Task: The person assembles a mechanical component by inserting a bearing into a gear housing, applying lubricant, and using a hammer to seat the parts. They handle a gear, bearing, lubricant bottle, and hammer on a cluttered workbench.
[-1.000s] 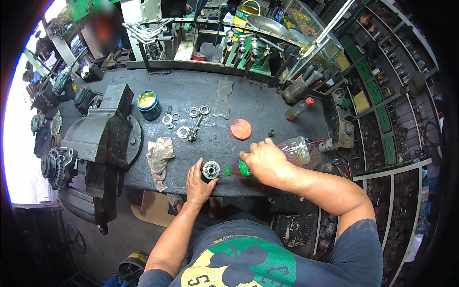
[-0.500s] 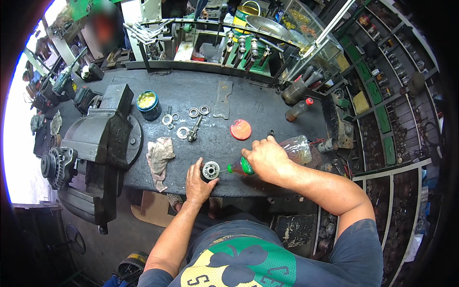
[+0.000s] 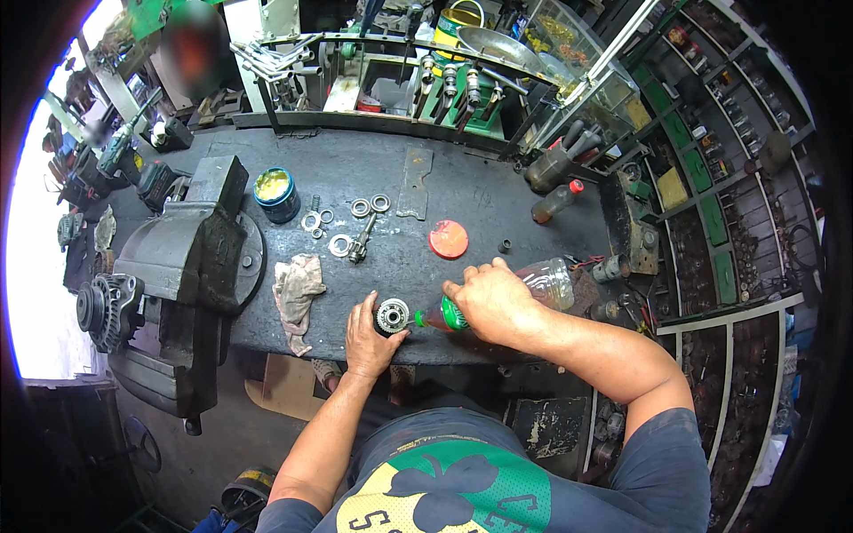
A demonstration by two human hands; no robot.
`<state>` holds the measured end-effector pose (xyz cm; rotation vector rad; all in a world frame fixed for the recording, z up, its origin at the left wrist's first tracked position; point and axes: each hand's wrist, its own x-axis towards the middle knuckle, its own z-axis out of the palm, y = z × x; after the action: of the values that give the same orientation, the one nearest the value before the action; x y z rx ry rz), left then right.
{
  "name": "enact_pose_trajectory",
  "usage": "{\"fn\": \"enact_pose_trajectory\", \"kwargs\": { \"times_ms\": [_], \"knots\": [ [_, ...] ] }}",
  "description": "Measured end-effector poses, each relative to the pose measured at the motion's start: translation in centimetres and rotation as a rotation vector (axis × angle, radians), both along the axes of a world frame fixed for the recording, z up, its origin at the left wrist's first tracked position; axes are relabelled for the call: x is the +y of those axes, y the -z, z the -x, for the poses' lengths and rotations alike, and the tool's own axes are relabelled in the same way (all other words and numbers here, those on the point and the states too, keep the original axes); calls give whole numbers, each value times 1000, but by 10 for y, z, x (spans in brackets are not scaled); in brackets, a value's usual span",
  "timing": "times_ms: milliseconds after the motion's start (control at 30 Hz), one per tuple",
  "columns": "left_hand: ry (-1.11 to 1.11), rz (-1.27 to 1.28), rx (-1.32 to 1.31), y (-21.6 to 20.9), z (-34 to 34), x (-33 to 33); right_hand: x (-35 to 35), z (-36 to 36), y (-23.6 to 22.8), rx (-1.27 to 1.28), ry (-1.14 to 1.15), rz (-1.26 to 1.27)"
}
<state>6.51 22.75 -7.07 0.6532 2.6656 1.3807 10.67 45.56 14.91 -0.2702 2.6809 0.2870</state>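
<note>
My left hand is closed around a round metal gear part with a bearing-like ring on top. The part is near the bench's front edge. A clear plastic bottle with a green label and green cap lies almost level in my right hand, its middle hidden by my fingers. Dark reddish liquid shows near its neck. The capped end points left, just beside the gear part. Farther off lie a pinion shaft, several metal rings and a red round lid.
A large vise fills the bench's left side. Nearby are a rag and an open tub of yellowish grease. At the right, a small red-capped bottle stands before shelves. A flat metal plate lies farther back.
My right hand has shifted the bottle slightly left, its cap closer to the gear part. A thin streak at the cap has gone from sight. My left hand stays put.
</note>
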Motion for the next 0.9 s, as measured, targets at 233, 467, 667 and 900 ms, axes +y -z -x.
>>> {"fn": "enact_pose_trajectory", "kwargs": {
  "times_ms": [233,467,667,900],
  "knots": [
    [20,20,-38,0,-1,-1,5,-2,3,-41,38,2],
    [63,46,-56,-21,-6,-22,79,-41,25,-77,322,732],
    [-74,107,-86,-31,-28,-103,115,-45,60,347,727,1298],
    [-302,196,-70,-38,-58,-180,154,58,105,1113,855,1224]
  ]
}}
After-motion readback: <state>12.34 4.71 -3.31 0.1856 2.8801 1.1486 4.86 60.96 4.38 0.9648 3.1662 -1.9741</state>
